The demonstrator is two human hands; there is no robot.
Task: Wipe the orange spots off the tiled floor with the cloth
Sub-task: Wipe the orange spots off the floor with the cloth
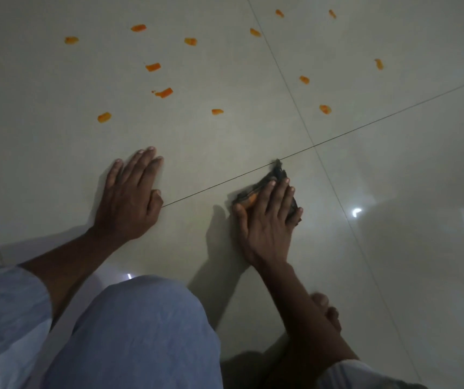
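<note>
The pale tiled floor was dim and glossy. Your right hand pressed flat on the dark cloth, pinning it down for scrubbing, not clenched. Your left hand lay open and empty, apparently bracing you. Thirteen orange spots remained ahead of both hands; the cloth showed an orange smear.
</note>
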